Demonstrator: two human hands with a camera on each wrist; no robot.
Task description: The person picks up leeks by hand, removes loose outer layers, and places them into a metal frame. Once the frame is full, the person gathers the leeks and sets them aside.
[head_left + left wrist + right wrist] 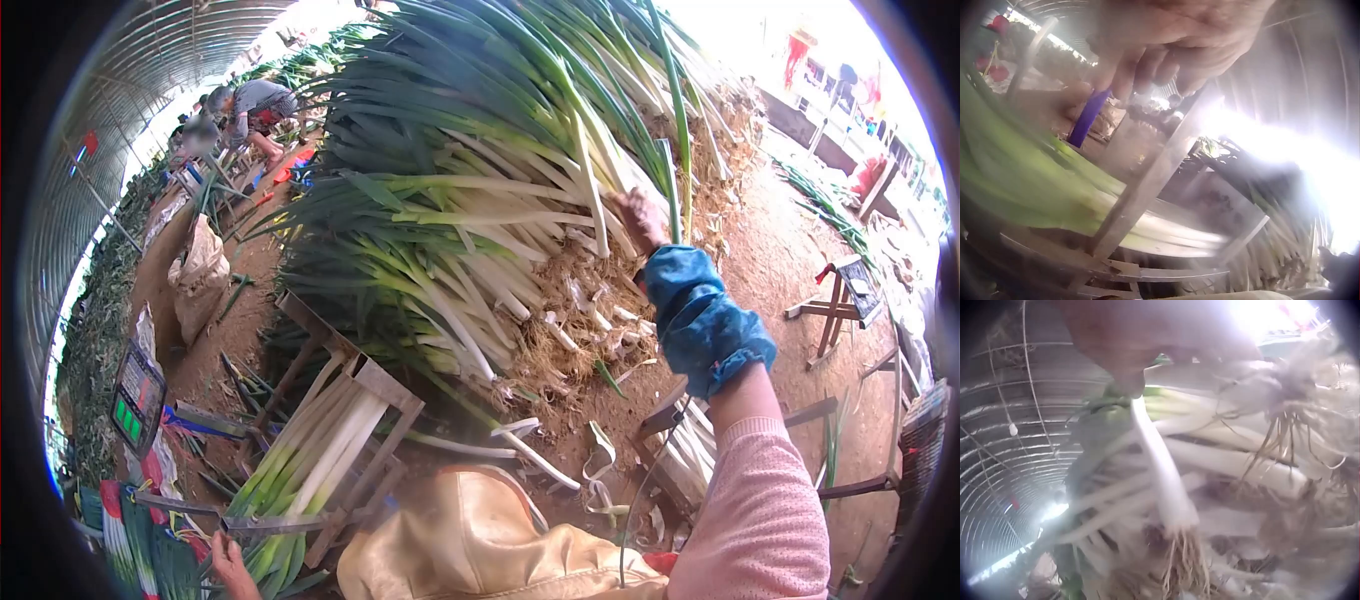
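Note:
My right hand (pixel 640 220) is at the root-end side of a large leek pile (pixel 480 200). In the right wrist view this blurred hand (pixel 1160 337) grips a leek (pixel 1163 469), its white stalk and roots hanging below the fingers. My left hand (pixel 232 565) is beside the lower left corner of a metal frame (pixel 385 385), which cradles a bundle of leeks (pixel 325 450). In the left wrist view the left hand (pixel 1172 44) hangs loosely curled above the frame bar (pixel 1147 181); a purple strip (pixel 1088 119) appears by its fingertips, contact unclear.
A scale display (pixel 138 400) stands at the left, above banded leeks (pixel 125 530). Farther back are a sack (pixel 200 270) and a bending person (pixel 255 105). A wooden stool (pixel 840 300) stands at the right; loose leeks (pixel 540 455) lie below the pile.

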